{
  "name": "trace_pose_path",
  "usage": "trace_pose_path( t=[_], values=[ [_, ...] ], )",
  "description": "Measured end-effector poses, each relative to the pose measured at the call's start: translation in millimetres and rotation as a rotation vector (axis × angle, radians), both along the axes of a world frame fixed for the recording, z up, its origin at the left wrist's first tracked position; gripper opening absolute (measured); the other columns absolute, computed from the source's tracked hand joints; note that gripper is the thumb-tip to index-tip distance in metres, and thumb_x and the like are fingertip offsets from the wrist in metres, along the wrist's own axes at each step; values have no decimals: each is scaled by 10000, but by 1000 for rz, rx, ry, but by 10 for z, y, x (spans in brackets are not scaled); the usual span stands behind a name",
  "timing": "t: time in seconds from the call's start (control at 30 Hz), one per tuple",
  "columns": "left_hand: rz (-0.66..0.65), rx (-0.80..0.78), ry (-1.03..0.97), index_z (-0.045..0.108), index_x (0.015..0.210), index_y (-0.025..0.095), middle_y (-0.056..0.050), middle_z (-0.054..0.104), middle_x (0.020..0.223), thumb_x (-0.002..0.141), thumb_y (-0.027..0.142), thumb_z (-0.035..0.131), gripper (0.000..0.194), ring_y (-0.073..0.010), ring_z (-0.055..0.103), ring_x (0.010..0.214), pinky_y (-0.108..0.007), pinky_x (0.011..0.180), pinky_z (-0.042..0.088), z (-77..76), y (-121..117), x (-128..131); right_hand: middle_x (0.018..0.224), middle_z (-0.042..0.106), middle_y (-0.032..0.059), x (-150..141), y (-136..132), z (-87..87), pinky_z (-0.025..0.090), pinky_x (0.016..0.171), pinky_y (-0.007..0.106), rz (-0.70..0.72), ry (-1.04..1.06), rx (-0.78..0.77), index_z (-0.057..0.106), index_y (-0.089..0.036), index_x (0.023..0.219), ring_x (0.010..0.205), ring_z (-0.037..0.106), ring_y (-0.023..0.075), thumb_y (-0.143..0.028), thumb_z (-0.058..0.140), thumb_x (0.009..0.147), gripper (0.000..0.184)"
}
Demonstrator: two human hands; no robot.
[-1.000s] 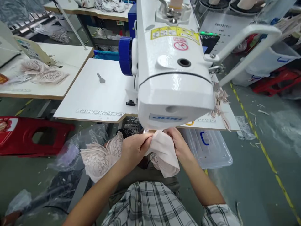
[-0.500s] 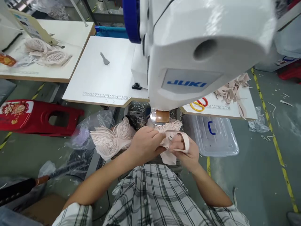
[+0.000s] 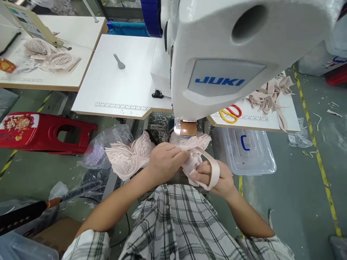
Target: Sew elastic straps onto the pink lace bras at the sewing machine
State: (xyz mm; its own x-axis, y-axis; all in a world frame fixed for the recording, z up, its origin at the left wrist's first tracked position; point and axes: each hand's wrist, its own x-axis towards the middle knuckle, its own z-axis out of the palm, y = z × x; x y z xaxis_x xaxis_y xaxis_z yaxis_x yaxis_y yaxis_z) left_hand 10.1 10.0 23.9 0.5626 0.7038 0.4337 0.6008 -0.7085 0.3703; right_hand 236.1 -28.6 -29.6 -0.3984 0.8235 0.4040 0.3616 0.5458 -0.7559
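Note:
A pale pink lace bra (image 3: 127,159) lies across my lap below the head of a white sewing machine (image 3: 217,54). My left hand (image 3: 164,162) is closed, pinching the pink fabric just under the needle area (image 3: 185,129). My right hand (image 3: 214,178) is closed too, with a pink elastic strap (image 3: 214,168) looped over its fingers. The two hands almost touch.
The white sewing table (image 3: 119,83) carries a ruler strip, a grey spoon-like tool (image 3: 118,61), red and yellow scissors (image 3: 230,112) and a heap of pink straps (image 3: 271,95). A clear plastic bin (image 3: 246,151) sits lower right, a red stool (image 3: 46,131) at left, more lace pieces (image 3: 50,57) on the neighbouring table.
The view has dropped closer under the machine head. The folded pink fabric between my hands has given way to a strap loop round my right fingers, and that hand has moved slightly lower.

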Motion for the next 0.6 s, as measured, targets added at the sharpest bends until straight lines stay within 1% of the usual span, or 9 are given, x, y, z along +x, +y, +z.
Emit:
trace_pose_path(
  t=[0.07, 0.17, 0.23, 0.27, 0.33, 0.4, 0.43, 0.5, 0.6],
  values=[
    [-102, -379, -42, 680, 800, 171, 2, 622, 607, 908, 166, 492, 217, -124, 494, 546, -258, 541, 318, 45, -82, -38, 879, 704, 60, 114, 29, -272, 560, 781, 377, -128, -84, -80, 726, -250, 943, 829, 669, 213, -348, 595, 909, 168],
    [-419, -1036, -191, 653, 704, 157, -1, 613, 614, 904, 190, 502, 252, -112, 536, 560, -209, 531, 369, 148, -303, -147, 1216, 632, 160, 224, 50, -739, 476, 997, 502, -420, -352, -525, 609, -186, 1231, 1168, 588, 297, -361, 561, 887, 389],
    [-494, -1242, -304, 650, 702, 149, -28, 629, 636, 913, 301, 548, 279, -128, 554, 587, -220, 568, 414, 174, -447, -276, 1255, 608, 200, 250, 13, -1005, 468, 995, 503, -417, -418, -643, 571, -133, 1263, 1211, 555, 342, -337, 715, 741, 578],
    [-444, -1316, -357, 644, 696, 149, -28, 613, 610, 895, 392, 594, 318, -129, 535, 558, -225, 549, 414, 162, -490, -355, 1243, 614, 193, 259, -17, -1107, 479, 974, 460, -413, -431, -679, 567, -131, 1253, 1191, 567, 328, -308, 734, 712, 593],
    [-79, -1440, -456, 640, 731, 161, -19, 597, 595, 856, 578, 603, 437, -137, 507, 526, -240, 525, 424, 85, -486, -509, 1104, 664, 141, 302, -86, -1230, 498, 870, 375, -404, -444, -740, 590, -148, 1171, 1035, 627, 274, -290, 697, 748, 459],
    [304, -1504, -492, 625, 722, 182, -18, 606, 596, 793, 704, 594, 528, -173, 537, 545, -280, 551, 472, -39, -367, -611, 886, 665, 65, 396, -164, -1246, 468, 757, 309, -389, -452, -802, 616, -178, 1010, 839, 626, 218, -264, 637, 797, 231],
    [431, -1503, -483, 611, 701, 192, -16, 601, 584, 761, 743, 596, 554, -190, 550, 557, -299, 568, 490, -108, -280, -630, 791, 637, 32, 461, -205, -1221, 440, 719, 286, -375, -453, -828, 612, -191, 921, 767, 602, 196, -238, 627, 794, 136],
    [524, -1465, -420, 588, 661, 207, -15, 587, 559, 691, 803, 609, 597, -214, 563, 578, -320, 590, 504, -241, -98, -600, 696, 582, -7, 597, -283, -1142, 392, 684, 258, -341, -444, -867, 589, -205, 827, 700, 556, 167, -174, 631, 749, 94],
    [443, -1380, -302, 572, 640, 211, -26, 590, 592, 583, 888, 603, 680, -211, 543, 593, -303, 557, 473, -381, 89, -435, 766, 598, -3, 728, -334, -1060, 392, 715, 270, -332, -407, -890, 592, -220, 1015, 744, 555, 180, -186, 662, 718, 307]
  ],
)
